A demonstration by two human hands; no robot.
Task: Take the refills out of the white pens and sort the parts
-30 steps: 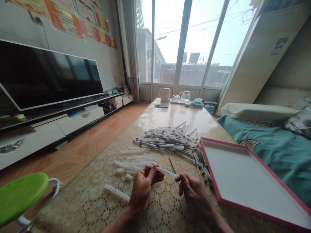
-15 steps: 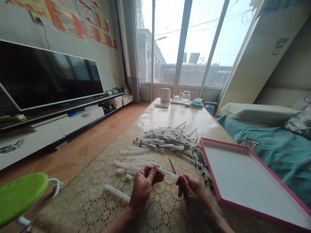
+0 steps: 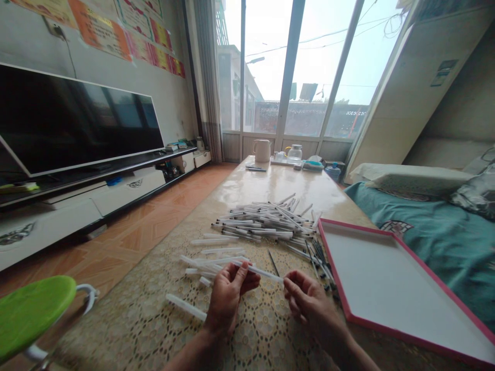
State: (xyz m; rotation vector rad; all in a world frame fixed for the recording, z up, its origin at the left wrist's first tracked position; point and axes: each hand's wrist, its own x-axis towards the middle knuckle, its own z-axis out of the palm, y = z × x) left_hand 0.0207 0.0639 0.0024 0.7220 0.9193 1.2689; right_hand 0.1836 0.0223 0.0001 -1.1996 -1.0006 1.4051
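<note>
My left hand is closed around a slim white pen tube, held slantwise over the table with its far end pointing right. At that right end my right hand pinches with thumb and forefinger; anything small between those fingertips is hidden. Several loose translucent white tubes lie to the left of and behind my left hand. Beyond both hands spreads a heap of white pens with black ends. A thin black stick rests on the table just behind the held tube.
Several dark thin pieces lie beside a pink-rimmed white tray on the right. The patterned table carries a jug and a glass pot at its far end. A green stool stands at left.
My right hand's fingers have shifted slightly at the tube's right end, the hand turning a little. My left hand and the tube look almost unmoved.
</note>
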